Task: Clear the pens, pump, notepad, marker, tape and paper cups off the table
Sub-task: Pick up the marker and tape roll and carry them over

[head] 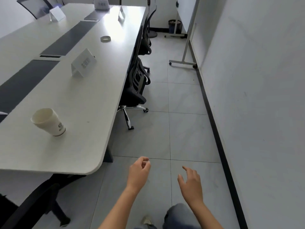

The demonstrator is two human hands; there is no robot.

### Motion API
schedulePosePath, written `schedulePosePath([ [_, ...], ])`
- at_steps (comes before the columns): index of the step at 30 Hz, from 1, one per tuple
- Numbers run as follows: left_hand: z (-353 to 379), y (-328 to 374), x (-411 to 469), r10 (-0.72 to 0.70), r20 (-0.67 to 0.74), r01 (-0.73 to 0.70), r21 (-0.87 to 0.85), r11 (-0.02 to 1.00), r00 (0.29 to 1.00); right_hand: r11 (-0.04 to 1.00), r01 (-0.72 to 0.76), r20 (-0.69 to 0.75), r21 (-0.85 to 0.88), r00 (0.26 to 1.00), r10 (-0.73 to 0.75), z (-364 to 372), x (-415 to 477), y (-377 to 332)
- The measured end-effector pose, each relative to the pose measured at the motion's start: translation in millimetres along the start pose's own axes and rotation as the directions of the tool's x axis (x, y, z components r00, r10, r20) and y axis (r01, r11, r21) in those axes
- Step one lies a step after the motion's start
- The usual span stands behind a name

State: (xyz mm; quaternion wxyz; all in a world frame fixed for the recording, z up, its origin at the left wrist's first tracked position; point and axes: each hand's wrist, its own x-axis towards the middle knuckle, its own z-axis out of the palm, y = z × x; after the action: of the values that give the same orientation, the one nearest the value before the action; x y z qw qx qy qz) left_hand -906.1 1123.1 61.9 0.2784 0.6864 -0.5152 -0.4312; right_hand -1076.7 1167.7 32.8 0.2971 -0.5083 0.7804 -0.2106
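1 paper cup (47,122) on table (79,104) | logo (60,125) blurred | tape (105,39) farther along

1 white paper cup (47,122) stands upright on the table (82,113), 1 tape roll (105,38) lies flat farther along.

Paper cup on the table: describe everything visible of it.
The paper cup is white, paper by its look, with a rolled rim, no lid and a small dark logo printed near its base. It stands on its base, mouth up, near the close end of the white table. Only the tabletop touches it.
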Motion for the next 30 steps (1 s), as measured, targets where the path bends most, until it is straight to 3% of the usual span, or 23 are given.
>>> schedulePosePath([
  [3, 12, 12, 41, -0.044, 0.021, 0.044, 0.021, 0.999, 0.999, 1.0, 0.01, 0.022, 0.008, 1.0, -0.011, -6, 54, -6],
  [9, 36, 67, 150, -0.087, -0.134, 0.087, -0.001, 0.996, 0.987, 0.986, 0.161, 0.06, -0.029, 0.985, -0.159, -33, 194, -31],
  [15, 79, 127, 232, -0.104, -0.144, 0.104, -0.002, 0.995, 0.984, 0.969, 0.245, 0.04, -0.033, 0.969, -0.244, -79, 329, -57],
  [19, 83, 145, 268, -0.152, -0.185, 0.156, 0.007, 0.988, 0.971, 0.97, 0.23, 0.178, -0.073, 0.961, -0.214, -74, 381, -67],
  [26, 30, 127, 354, -0.369, -0.462, 0.324, -0.177, 0.929, 0.806, 0.938, 0.325, 0.288, -0.119, 0.916, -0.28, -48, 482, -119],
  [30, -4, 127, 435, -0.437, -0.549, 0.329, -0.288, 0.899, 0.713, 0.92, 0.354, 0.298, -0.167, 0.908, -0.295, -32, 549, -162],
])
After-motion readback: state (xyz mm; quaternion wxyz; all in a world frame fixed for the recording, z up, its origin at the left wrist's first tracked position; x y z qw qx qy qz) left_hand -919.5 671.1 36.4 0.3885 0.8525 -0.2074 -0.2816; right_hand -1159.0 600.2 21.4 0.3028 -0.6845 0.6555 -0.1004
